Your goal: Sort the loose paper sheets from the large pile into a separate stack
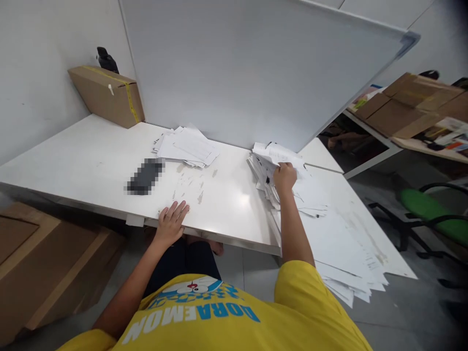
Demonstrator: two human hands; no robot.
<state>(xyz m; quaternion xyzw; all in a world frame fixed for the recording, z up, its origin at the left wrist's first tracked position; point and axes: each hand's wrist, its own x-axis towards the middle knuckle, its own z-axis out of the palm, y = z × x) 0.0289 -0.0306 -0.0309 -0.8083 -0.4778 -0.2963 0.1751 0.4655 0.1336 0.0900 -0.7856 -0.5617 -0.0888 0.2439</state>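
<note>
My left hand [171, 222] lies flat on the front edge of the white table [91, 161], fingers spread, holding nothing. My right hand [284, 178] reaches forward and grips a curled sheet of paper [278, 155] at the top of a big loose pile of papers [340, 248] on the table's right side. A smaller stack of papers [188, 146] lies further back, near the middle. A dark blurred flat object [145, 176] rests on the table left of my left hand.
A large white board [256, 68] leans upright behind the table. A taped cardboard box [106, 95] sits at the back left corner. Flat cardboard [44, 268] lies on the floor left. A green chair [435, 214] and another table with cardboard [413, 105] stand right.
</note>
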